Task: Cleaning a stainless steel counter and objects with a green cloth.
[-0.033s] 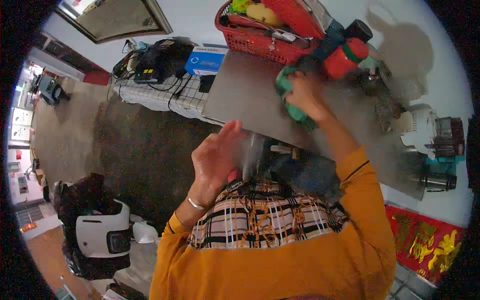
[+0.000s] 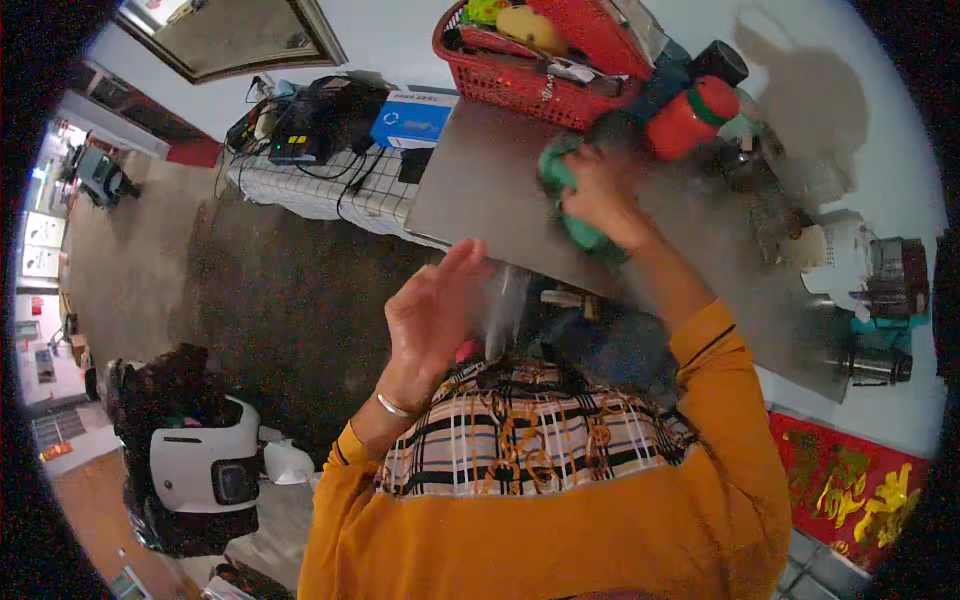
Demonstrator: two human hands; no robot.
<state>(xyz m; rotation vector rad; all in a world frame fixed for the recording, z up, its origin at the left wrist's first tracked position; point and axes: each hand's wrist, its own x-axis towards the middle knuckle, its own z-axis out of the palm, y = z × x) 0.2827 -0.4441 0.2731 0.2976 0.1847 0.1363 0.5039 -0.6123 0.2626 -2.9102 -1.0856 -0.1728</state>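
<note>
My right hand (image 2: 600, 200) presses a crumpled green cloth (image 2: 585, 232) onto the grey tabletop (image 2: 480, 185), its fingers wrapped over the cloth. Close to that hand, on its far side, a red plastic basket (image 2: 540, 95) holds a yellow item and red packets. A red jar with a green band (image 2: 680, 125) stands to the hand's right. My left hand (image 2: 430, 315) is raised in front of the table's near edge, holding nothing, its fingers stretched out and slightly blurred. A silver bangle (image 2: 392, 406) circles that wrist.
A blue and white box (image 2: 412, 120) and a black device with cables (image 2: 300, 145) lie on the checked cloth (image 2: 300, 190) to the left. White appliance (image 2: 840, 255) and steel container (image 2: 878, 365) stand at the right. A white scooter (image 2: 205, 470) is behind at lower left.
My right hand and the green cloth have shifted slightly left across the tabletop. My left hand stays nearly in place.
</note>
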